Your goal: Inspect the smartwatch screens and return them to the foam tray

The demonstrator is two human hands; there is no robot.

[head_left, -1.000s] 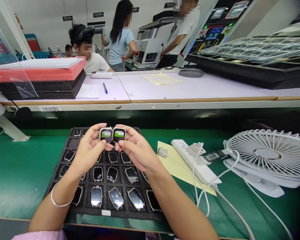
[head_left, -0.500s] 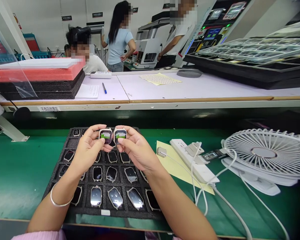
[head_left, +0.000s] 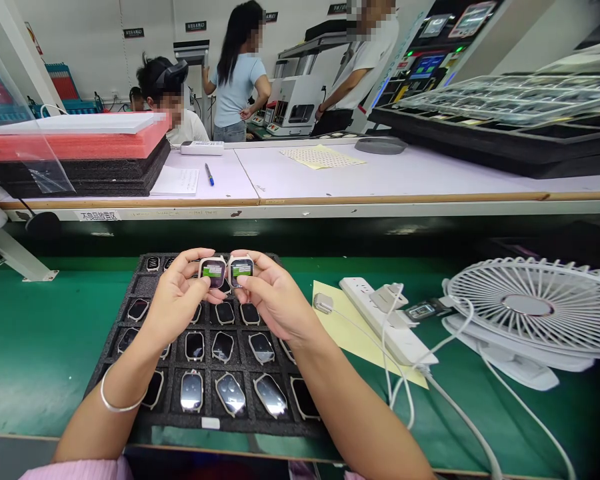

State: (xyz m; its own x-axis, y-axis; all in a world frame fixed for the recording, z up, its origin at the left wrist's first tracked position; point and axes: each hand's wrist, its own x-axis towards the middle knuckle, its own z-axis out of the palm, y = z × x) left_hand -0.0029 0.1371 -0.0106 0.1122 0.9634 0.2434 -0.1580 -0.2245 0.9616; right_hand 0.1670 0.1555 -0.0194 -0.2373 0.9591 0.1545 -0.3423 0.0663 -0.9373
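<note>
My left hand (head_left: 185, 293) is closed round a smartwatch body (head_left: 213, 264) without a strap, its thumb on the lower edge of the screen. A second smartwatch body (head_left: 241, 265) is gripped the same way by my right hand (head_left: 267, 293). Both are held up side by side, screens facing me and lit with a green and white band. Beneath my hands lies a black foam tray (head_left: 207, 373) whose compartments hold several more watch bodies, such as a dark-screened watch (head_left: 195, 347). My forearms hide parts of the tray.
To the right, a white power strip (head_left: 387, 320) with cables lies on yellow paper (head_left: 350, 330). A white fan (head_left: 530, 305) stands beyond it. Behind, a raised shelf (head_left: 300, 187) carries foam stacks (head_left: 80, 173) and trays (head_left: 480, 140). Several people are in the background.
My hands and the two watches stay practically still. In the background, the seated person's head has shifted a little.
</note>
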